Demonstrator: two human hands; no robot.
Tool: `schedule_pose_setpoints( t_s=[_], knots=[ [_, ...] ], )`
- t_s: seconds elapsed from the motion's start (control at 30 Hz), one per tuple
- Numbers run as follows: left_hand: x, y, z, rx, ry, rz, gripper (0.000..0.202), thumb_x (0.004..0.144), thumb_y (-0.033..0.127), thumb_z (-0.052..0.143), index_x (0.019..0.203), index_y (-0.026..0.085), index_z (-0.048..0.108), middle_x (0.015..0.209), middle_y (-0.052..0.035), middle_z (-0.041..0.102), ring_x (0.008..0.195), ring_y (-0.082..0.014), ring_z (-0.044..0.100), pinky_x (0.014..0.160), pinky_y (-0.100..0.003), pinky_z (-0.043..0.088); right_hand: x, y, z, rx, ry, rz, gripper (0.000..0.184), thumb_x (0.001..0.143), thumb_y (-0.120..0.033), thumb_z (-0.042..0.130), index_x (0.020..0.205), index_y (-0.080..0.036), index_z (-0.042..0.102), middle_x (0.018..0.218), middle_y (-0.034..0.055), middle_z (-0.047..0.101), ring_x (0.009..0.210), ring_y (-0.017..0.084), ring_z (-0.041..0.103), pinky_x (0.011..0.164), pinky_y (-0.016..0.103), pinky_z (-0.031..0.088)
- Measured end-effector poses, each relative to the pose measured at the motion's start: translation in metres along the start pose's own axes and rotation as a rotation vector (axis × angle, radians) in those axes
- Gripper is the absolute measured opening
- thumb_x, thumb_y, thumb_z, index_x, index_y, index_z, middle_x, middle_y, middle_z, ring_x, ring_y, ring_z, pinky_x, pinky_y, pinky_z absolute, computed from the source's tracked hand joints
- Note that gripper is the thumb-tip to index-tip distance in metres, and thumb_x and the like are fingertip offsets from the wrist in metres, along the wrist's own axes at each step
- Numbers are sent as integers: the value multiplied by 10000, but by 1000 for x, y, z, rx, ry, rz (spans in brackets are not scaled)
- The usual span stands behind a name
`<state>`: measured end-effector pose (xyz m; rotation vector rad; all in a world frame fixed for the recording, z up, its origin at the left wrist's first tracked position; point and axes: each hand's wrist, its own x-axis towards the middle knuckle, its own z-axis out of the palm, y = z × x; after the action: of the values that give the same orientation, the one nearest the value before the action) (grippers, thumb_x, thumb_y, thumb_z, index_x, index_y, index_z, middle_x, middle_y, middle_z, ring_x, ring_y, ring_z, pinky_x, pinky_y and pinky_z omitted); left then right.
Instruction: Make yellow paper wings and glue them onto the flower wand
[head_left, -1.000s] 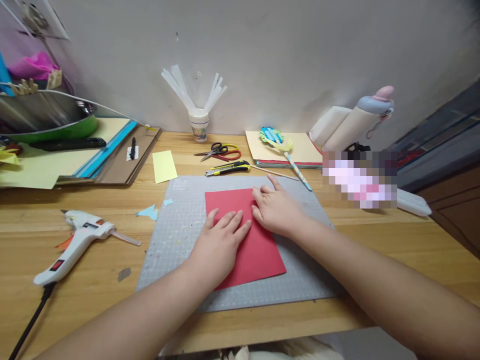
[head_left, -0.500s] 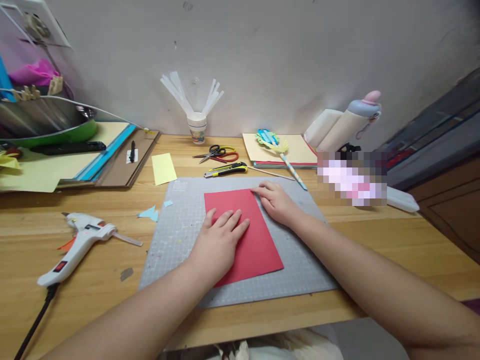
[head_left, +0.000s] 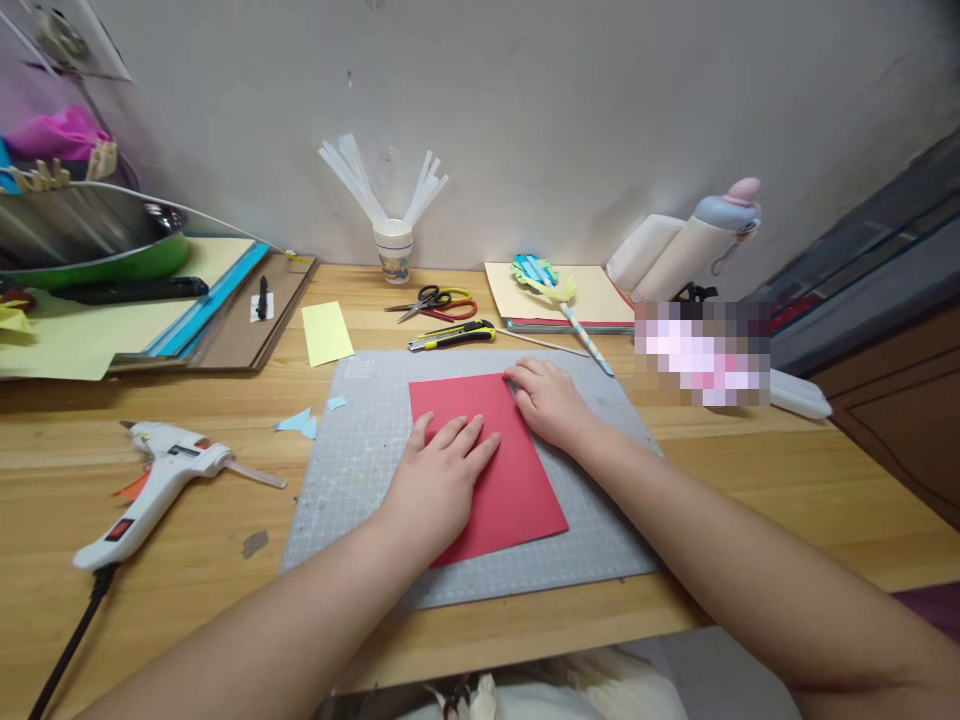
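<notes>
A sheet of red paper (head_left: 517, 490), apparently folded double, lies on the grey cutting mat (head_left: 352, 470). My left hand (head_left: 439, 485) rests flat on it with the fingers spread. At the paper's far right corner, my right hand (head_left: 551, 400) has its fingers bent together on the edge, the fingertips touching the paper and the palm side over the mat. Beyond the mat's far edge lie a yellow-and-black utility knife (head_left: 452, 336) and scissors (head_left: 427, 300) with dark handles. Small light-blue paper scraps (head_left: 298, 423) lie by the mat's left side.
A white glue gun (head_left: 161, 480) with a cord lies at left. A yellow paper piece (head_left: 327, 333), a paper cup (head_left: 394, 250) of clear sticks, and a paper flower (head_left: 536, 275) on a stack of sheets stand behind. A bottle (head_left: 705, 240) leans at right; a pot (head_left: 82, 235) is far left.
My right hand has shifted very slightly at the paper's corner, its fingers drawn in a bit more. My left hand stays flat on the red paper. The view has tilted slightly.
</notes>
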<state>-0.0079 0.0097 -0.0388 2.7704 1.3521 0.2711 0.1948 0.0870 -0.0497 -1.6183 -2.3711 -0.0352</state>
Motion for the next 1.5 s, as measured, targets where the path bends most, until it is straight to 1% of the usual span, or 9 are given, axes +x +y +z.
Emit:
schedule_pose_setpoints(
  t_s=[0.13,0.23,0.5,0.77,0.9,1.23,1.33,1.5],
  knots=[
    [0,0,0,-1,5,-7,498,849,97,339,1296,276,464,1400,-42,459,1257,-223,426,1062,-534,195,-4,-2,-3,-21,-8,15,358,799,-105,397,1098,-204,567,1121,81,576,1000,244,473,803,355,332],
    [0,0,1,2,8,-3,496,851,103,341,1297,281,462,1401,-41,458,1255,-226,427,1061,-538,196,-16,-6,-7,-32,-13,18,374,789,-102,400,1103,-217,568,1140,84,572,1011,249,470,816,377,312],
    [0,0,1,14,20,-8,491,856,109,338,1294,286,470,1397,-42,463,1244,-227,439,1062,-526,196,-61,-16,-19,0,-38,-8,400,772,-77,396,1110,-215,558,1172,79,579,1074,235,462,887,385,278],
    [0,0,2,20,21,-4,490,862,118,326,1305,279,462,1400,-39,460,1244,-230,434,1067,-522,178,-107,-27,-32,76,-99,-6,416,771,-62,400,1134,-212,537,1159,76,586,1074,232,468,934,416,266],
    [1,0,3,17,24,-6,492,857,115,332,1301,280,467,1402,-39,456,1249,-224,430,1070,-519,178,-126,-31,-39,92,-123,-22,415,771,-69,411,1144,-204,531,1141,82,596,1063,237,472,951,435,268],
    [0,0,3,9,17,-12,509,849,98,322,1301,281,466,1398,-40,461,1248,-228,432,1065,-530,177,-159,-40,-48,94,-122,-51,494,684,-29,416,1138,-181,540,1076,91,614,997,242,500,960,484,273],
    [0,0,1,9,12,-11,506,854,96,310,1299,280,468,1396,-39,464,1248,-226,434,1063,-533,179,-166,-42,-48,114,-113,-55,522,660,-23,417,1148,-167,534,1075,97,608,997,243,502,964,491,279],
    [1,1,1,7,14,-16,498,858,98,313,1293,282,471,1395,-39,465,1254,-224,429,1061,-531,183,-175,-45,-49,112,-117,-58,528,657,-29,411,1150,-170,535,1063,103,612,993,255,515,969,521,287]
  ],
)
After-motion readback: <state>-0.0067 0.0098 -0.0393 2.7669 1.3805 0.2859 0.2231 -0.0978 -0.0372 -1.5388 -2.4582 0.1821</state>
